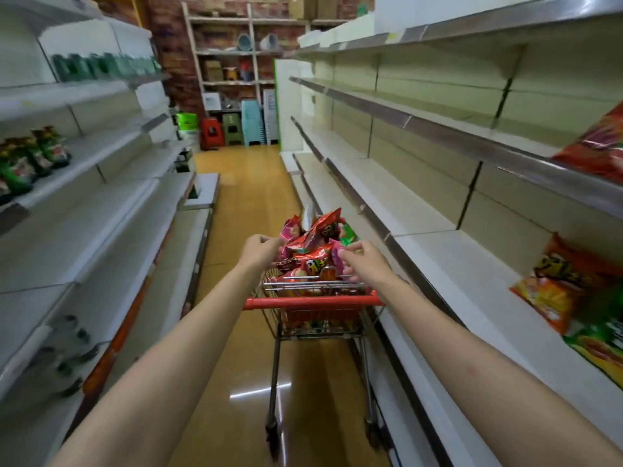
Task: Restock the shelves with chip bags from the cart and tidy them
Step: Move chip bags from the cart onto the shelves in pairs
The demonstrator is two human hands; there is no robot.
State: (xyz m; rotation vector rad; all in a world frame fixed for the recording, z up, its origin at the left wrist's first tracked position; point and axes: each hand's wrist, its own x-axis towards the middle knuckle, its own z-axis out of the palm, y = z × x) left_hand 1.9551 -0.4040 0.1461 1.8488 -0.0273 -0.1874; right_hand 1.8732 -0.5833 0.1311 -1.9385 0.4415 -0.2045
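Head view: both hands, left (261, 250) and right (362, 262), fingers curled, grip chip bags (312, 246) in cart (313, 302).

Both my arms out straight ahead, bare forearms, converging toward centre. Left hand (259, 251): back of hand up, fingers curled under, thumb tucked toward the index; can't tell if it's pinching anything. Right hand (365, 264): wrist slightly bent, fingers curled down, fingertips hidden, grip unclear. The 2 hands are level, near each other, not touching.
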